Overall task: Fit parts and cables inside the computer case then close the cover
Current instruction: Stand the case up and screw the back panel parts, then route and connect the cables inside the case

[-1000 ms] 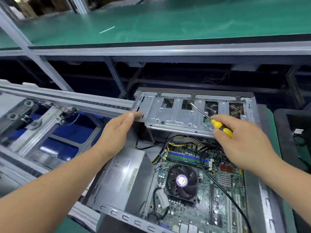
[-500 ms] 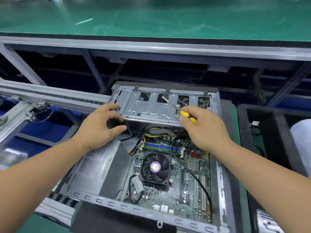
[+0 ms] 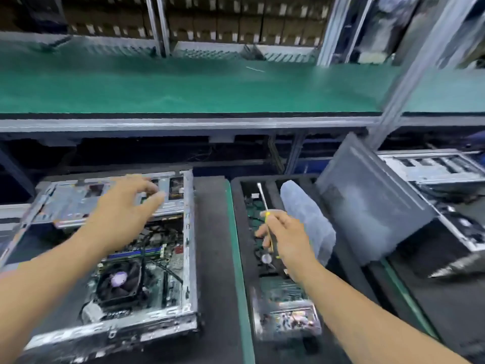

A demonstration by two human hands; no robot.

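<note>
Computer case (image 3: 187,271) lies open on a dark mat at the left part of the table (image 3: 237,258), cover off, its near-left corner cut off by the left forearm. Inside, the motherboard shows a black cooler fan (image 3: 119,282) with a pale hub, and dark cables (image 3: 165,269) cross the board toward the far end. A metal drive cage (image 3: 70,203) spans the far end of the case; motion blur smears its cutouts. The left hand (image 3: 126,208) hovers over that cage with fingers spread and loosely bent, gripping nothing; whether the fingertips touch the metal cannot be told. To the right, past a green strip, a black foam tray (image 3: 252,279) holds circuit boards, blurred and partly hidden under the right arm. The right hand (image 3: 286,237) is above this tray, fingers curled around a yellow-handled screwdriver (image 3: 263,199), shaft pointing away toward the far edge. A pale wrapped bundle (image 3: 307,219) lies just right of the hand. Beyond it a grey panel (image 3: 367,206) leans tilted, and another open chassis (image 3: 441,179) is cut off at the right edge.
</note>
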